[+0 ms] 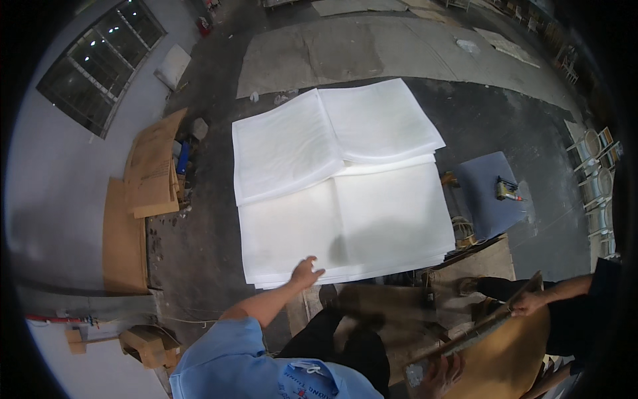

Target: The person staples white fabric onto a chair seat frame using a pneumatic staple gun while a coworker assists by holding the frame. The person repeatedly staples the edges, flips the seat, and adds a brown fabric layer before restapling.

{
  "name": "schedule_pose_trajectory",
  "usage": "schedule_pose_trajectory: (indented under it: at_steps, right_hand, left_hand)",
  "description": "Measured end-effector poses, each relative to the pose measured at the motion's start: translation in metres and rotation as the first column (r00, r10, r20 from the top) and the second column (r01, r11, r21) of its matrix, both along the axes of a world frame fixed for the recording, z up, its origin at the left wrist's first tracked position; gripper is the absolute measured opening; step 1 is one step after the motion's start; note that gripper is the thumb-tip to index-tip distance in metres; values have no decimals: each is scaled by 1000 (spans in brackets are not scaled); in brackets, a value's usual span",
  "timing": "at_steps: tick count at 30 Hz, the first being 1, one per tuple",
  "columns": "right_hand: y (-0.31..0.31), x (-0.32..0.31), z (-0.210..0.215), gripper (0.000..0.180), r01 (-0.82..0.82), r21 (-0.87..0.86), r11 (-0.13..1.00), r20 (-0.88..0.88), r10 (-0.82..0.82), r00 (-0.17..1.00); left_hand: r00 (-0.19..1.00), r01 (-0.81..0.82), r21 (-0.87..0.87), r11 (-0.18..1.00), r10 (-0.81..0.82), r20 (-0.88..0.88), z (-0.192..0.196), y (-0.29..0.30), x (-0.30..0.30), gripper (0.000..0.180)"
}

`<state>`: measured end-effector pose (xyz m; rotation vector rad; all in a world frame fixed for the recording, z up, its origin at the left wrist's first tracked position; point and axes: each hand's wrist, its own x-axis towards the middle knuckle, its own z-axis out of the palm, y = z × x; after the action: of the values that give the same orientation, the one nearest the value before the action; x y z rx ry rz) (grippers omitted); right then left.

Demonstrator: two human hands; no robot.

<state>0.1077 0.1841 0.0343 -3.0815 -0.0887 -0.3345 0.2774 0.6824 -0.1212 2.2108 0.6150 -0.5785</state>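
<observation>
A tall stack of large white foam sheets (345, 219) lies on the dark floor, and the top sheets (332, 133) are folded or shifted toward the far side. My left hand (306, 272) reaches out with spread fingers and rests at the stack's near edge, holding nothing. My right hand (442, 376) is low in the picture, blurred, and grips the near edge of a brown board (512, 352). Another person's hand (528, 304) holds the same board from the right. A blue shirt (246, 362) covers my left shoulder.
Cardboard sheets (153, 166) lean against the left wall below a barred window (100, 63). A grey-blue pad (485, 199) with a yellow tool (508, 191) lies right of the stack. Chairs (595, 179) stand at the far right. A cardboard box (149, 342) sits at lower left.
</observation>
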Motion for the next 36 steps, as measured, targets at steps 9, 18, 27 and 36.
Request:
schedule_pose_trajectory:
  at_steps: [9,18,27,36]
  right_hand:
    - [19,11,7,39,20,67,998,-338,4,941]
    - [13,14,-15,60,30,-182,983,-440,-109,892]
    - [33,17,-1,59,50,-257,965,-476,-171,863]
    - [34,27,-8,58,36,-286,958,-504,-182,844]
  left_hand:
    - [981,3,609,793,-122,154,-157,155,200,112]
    - [950,-122,781,613,-155,270,-218,227,334,72]
    - [855,-41,694,718,-334,396,-231,243,349,71]
    - [906,2,876,482,-372,202,-297,226,351,94]
